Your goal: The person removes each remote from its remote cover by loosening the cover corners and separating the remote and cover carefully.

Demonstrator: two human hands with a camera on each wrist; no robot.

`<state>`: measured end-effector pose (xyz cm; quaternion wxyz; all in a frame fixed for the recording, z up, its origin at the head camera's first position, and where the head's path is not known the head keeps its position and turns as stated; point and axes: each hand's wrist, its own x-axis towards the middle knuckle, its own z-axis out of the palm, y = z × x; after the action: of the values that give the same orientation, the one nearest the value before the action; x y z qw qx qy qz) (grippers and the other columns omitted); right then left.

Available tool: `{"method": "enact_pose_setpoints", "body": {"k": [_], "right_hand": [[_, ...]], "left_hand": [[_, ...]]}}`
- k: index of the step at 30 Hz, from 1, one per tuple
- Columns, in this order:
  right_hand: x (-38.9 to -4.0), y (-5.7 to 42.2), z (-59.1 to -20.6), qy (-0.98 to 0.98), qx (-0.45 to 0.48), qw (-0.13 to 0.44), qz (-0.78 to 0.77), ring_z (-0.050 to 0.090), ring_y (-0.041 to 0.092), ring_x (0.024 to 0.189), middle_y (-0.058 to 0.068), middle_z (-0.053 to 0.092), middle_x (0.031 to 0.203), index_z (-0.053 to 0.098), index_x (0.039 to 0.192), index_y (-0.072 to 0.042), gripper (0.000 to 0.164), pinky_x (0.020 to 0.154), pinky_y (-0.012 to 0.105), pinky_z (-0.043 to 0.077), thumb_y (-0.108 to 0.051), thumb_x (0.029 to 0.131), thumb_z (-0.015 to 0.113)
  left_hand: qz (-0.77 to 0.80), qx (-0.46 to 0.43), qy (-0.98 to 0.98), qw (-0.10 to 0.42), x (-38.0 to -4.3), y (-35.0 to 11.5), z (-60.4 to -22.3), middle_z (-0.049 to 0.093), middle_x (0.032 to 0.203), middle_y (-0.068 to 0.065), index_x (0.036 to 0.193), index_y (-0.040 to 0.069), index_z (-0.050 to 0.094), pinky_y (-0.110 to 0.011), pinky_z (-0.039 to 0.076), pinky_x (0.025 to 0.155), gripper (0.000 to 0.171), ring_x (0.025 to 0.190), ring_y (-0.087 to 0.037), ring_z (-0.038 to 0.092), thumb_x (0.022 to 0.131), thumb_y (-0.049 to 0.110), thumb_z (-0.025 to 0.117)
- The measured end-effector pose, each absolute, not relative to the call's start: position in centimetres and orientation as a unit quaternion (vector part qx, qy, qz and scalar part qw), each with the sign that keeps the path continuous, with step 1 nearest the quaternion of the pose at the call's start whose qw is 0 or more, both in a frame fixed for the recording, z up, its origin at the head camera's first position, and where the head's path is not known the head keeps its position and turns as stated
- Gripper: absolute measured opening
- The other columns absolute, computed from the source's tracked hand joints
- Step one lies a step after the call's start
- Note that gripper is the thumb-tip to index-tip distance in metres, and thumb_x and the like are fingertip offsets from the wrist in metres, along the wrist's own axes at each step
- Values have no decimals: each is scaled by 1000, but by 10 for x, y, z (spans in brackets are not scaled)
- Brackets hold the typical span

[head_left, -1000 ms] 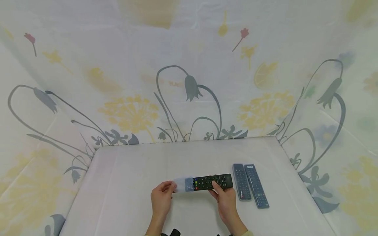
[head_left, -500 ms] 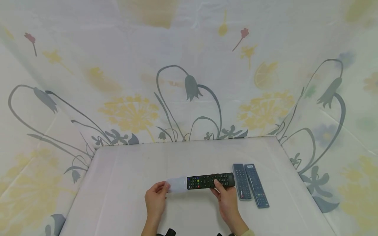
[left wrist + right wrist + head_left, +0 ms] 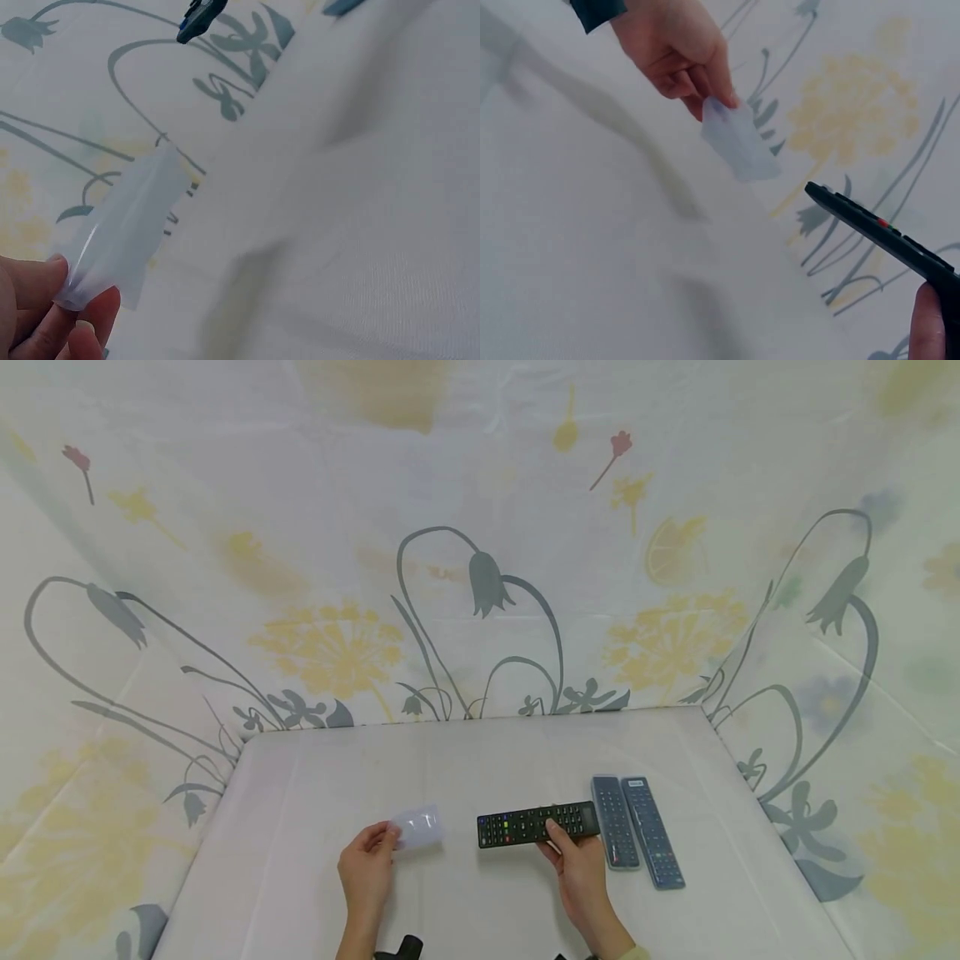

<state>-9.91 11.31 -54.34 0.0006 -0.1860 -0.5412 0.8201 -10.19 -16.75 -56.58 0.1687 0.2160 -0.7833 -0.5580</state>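
Gripped by the right hand, a black remote is held above the table; a plastic sleeve is pinched by the left hand. Two bluish remotes are seen nearby, one label too small to read.

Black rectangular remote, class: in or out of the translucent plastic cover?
Out: a gap separates the black rectangular remote from the translucent plastic cover.

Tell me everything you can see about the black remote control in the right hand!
The black remote control is long, slim and looks like plastic. Rows of small buttons cover its face, including red and yellow ones. It points sideways across the head view, buttons up, above the white table. The right hand grips it near one end, thumb on top.
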Motion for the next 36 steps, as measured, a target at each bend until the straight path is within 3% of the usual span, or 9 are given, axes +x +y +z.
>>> {"method": "enact_pose_setpoints", "body": {"k": [8,14,23,30,36], "right_hand": [[-99,114,-549,-550,-186,-3,814,68,13,103,9,60,122,39,136,3,44,90,33,52,-5,98,60],[-99,114,-554,-579,-175,-33,795,63,20,115,19,54,136,37,141,5,52,92,31,51,-5,96,62],[-97,111,-564,-596,-164,-69,783,64,23,113,19,60,132,41,138,7,57,90,33,53,-2,90,69],[-99,106,-569,-644,-145,-106,744,50,40,129,28,43,146,32,144,10,71,97,36,49,7,83,69],[-104,102,-573,-669,-114,-145,720,41,48,134,34,32,150,23,148,13,78,103,45,43,8,81,63]], "left_hand": [[-556,235,-779,172,-102,-177,-572,73,90,-14,104,-3,72,-19,48,55,17,68,-16,67,91,8,71],[-541,227,-793,167,-104,-184,-572,72,89,-14,104,-5,72,-19,45,57,18,68,-14,64,92,8,69],[-491,203,-839,112,-111,-194,-573,71,97,-13,110,-1,73,-36,44,73,20,84,-23,62,96,11,63],[-467,162,-865,86,-119,-199,-574,71,104,-15,110,1,72,-39,44,76,21,89,-27,60,98,9,56],[-430,122,-893,51,-127,-199,-570,68,99,-13,110,-1,70,-37,44,71,22,83,-24,57,100,9,53]]}}
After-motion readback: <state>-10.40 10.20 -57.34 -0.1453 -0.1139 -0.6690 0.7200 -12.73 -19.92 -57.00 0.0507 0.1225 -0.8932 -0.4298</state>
